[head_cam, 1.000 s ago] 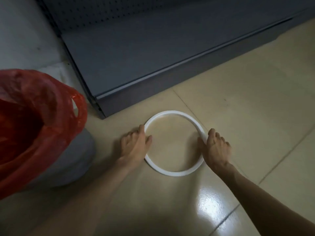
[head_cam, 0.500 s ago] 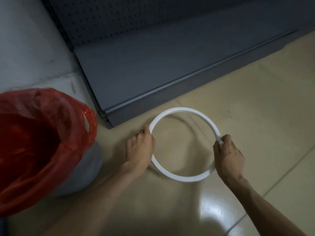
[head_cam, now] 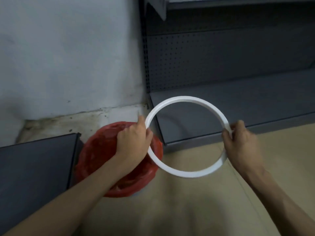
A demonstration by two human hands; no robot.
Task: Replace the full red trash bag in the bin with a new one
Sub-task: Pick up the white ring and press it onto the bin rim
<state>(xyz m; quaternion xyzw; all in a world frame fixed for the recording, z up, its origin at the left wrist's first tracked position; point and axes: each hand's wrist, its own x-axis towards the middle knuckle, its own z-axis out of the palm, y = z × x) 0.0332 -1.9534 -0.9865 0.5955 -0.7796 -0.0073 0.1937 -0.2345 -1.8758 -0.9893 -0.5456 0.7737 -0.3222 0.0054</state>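
A white plastic ring (head_cam: 185, 99) hangs in the air, held on both sides. My left hand (head_cam: 133, 142) grips its left edge and my right hand (head_cam: 240, 142) grips its right edge. Below and left of the ring stands the bin with a red trash bag (head_cam: 98, 150) draped over its rim. A sliver of the bin's pale wall (head_cam: 136, 194) shows under the bag. My left forearm crosses over the bag's mouth and hides part of it.
A dark grey shelf unit (head_cam: 238, 99) with a pegboard back stands behind the ring on the right. Another grey shelf base (head_cam: 34, 164) lies left of the bin. A stained white wall (head_cam: 68, 57) fills the corner. Beige floor tiles (head_cam: 196, 210) spread toward me.
The ring was lying on the floor with both hands on it. It has been lifted off the floor and carried up and toward the bin; the view now looks higher.
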